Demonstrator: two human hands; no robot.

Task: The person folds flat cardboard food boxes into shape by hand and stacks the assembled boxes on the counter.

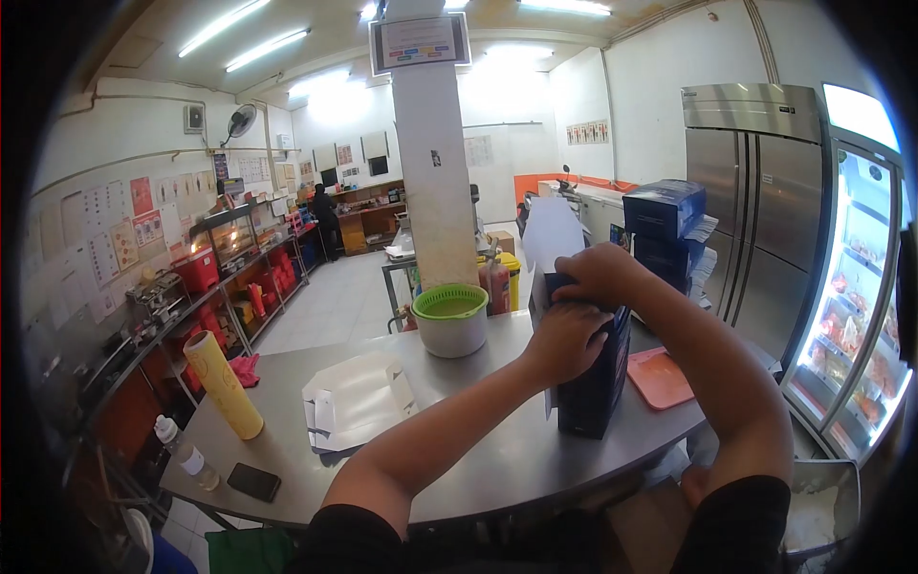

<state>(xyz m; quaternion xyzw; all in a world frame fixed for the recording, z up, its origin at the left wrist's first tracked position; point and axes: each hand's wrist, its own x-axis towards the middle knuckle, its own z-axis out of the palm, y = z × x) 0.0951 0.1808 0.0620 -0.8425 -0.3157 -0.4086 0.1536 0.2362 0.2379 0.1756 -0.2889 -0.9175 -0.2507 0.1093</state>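
Note:
A dark blue cardboard box (593, 397) stands on its narrow side on the steel table, with a white flap (555, 230) sticking up behind it. My left hand (569, 340) is closed at the box's upper edge, fingers bent over the cardboard. Just above it, my right hand (602, 275) grips the top of the same box. The fingertips of both hands are partly hidden. Left of my forearms lies an opened box (361, 402), its white inside facing up.
On the steel table (478, 445) are a yellow roll (225, 387), a clear bottle (186, 454), a black phone (253, 482), a white tub with a green basket (451, 316) and a pink tray (660, 379). Stacked dark boxes (665, 210) stand at right. A pillar (430, 172) rises behind the table.

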